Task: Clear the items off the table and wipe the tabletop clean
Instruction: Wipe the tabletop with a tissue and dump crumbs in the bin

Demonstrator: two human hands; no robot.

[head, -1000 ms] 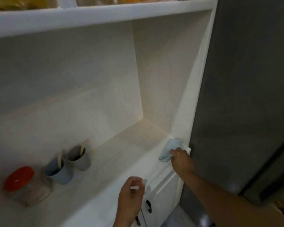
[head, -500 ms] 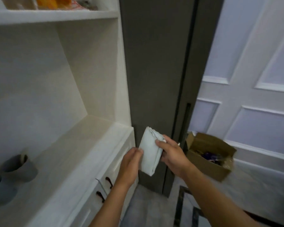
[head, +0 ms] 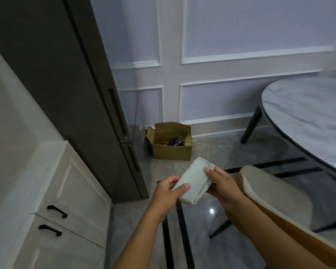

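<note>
Here the left hand [head: 166, 193] and right hand [head: 222, 184] both pinch a folded white cloth [head: 193, 182] beside the table [head: 308, 117].

At 12 o'clock, on the floor [head: 211, 152] near the wall [head: 241, 74]: cardboard box [head: 171, 150]. At 2 o'clock, tabletop [head: 308, 117]; at 4, chair [head: 275, 195] before it. At 8, drawer cabinet [head: 66, 191]; at 10, tall cupboard [head: 56, 74] just beside it. Close in at 6, cloth [head: 194, 183] between left hand [head: 167, 193] and right hand [head: 223, 183].

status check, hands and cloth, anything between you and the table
Left hand and right hand both grip the folded cloth. Table off right. Chair stands at its near edge.
</note>
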